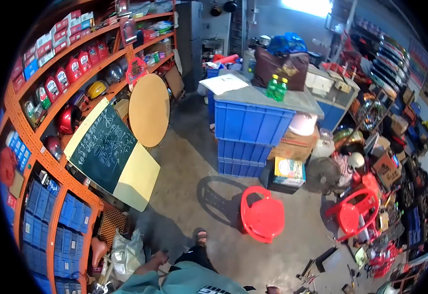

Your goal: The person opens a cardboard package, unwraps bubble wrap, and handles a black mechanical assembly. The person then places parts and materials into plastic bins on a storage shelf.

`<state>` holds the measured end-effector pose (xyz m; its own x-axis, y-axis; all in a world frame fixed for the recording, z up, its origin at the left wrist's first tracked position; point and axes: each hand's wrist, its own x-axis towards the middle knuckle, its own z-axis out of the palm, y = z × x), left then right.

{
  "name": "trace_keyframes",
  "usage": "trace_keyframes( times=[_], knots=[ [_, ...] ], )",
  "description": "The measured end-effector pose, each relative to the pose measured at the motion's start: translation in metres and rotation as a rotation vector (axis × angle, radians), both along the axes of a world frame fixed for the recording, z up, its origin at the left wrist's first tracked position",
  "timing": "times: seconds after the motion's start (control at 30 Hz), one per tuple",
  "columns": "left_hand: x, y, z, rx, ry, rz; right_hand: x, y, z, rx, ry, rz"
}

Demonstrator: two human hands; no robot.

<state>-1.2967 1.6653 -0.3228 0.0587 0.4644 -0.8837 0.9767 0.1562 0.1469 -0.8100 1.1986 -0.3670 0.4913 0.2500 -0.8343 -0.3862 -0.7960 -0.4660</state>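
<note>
My left hand (pixel 160 257) hangs low beside my green shirt, close to a whitish plastic sack (pixel 127 255) on the floor by the shelf. Its fingers are small and in shadow, so I cannot make out whether they are curled or hold anything. At the bottom edge only a bit of my right hand (pixel 273 290) shows, with its fingers cut off by the frame. Ahead of me on the floor stands a red plastic chair (pixel 263 215). One sandalled foot (pixel 201 235) sticks out in front of me.
Orange shelving (pixel 42 166) with bottles, helmets and blue bins lines the left. Against it lean a chalkboard (pixel 107 147) and a round wooden board (pixel 149 110). Stacked blue crates (pixel 253 122) carry a tabletop with green bottles (pixel 276 88). Another red chair (pixel 349 218), a fan (pixel 323 174) and scattered tools lie right.
</note>
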Motion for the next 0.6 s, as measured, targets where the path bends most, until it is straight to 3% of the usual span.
trace_keyframes(
  times=[0.1,0.17,0.23,0.27,0.33,0.4,0.47,0.5,0.6],
  knots=[
    [-0.014,0.027,-0.011,-0.060,-0.109,0.324,0.009,0.112,-0.008,-0.078,0.002,0.283],
    [-0.009,0.063,-0.013,-0.096,-0.196,0.531,0.013,0.182,-0.032,-0.182,-0.034,0.621],
    [-0.001,0.107,-0.005,-0.123,-0.268,0.711,0.027,0.243,-0.085,-0.263,-0.173,1.394],
    [0.001,0.131,-0.003,-0.122,-0.292,0.761,0.027,0.285,-0.088,-0.226,-0.268,1.711],
    [-0.001,0.180,-0.005,-0.103,-0.308,0.781,0.026,0.391,-0.068,0.105,-0.524,1.849],
    [-0.008,0.230,-0.015,0.004,-0.525,0.735,0.017,0.513,-0.035,0.042,-0.334,1.321],
    [-0.006,0.287,-0.014,0.040,-0.516,0.762,0.004,0.638,0.004,0.097,-0.193,0.745],
    [-0.005,0.314,-0.016,0.077,-0.514,0.816,-0.007,0.695,0.058,0.264,-0.341,0.854],
    [-0.004,0.389,-0.016,0.096,-0.619,0.836,-0.020,0.824,0.080,0.390,-0.410,0.963]
  ],
)
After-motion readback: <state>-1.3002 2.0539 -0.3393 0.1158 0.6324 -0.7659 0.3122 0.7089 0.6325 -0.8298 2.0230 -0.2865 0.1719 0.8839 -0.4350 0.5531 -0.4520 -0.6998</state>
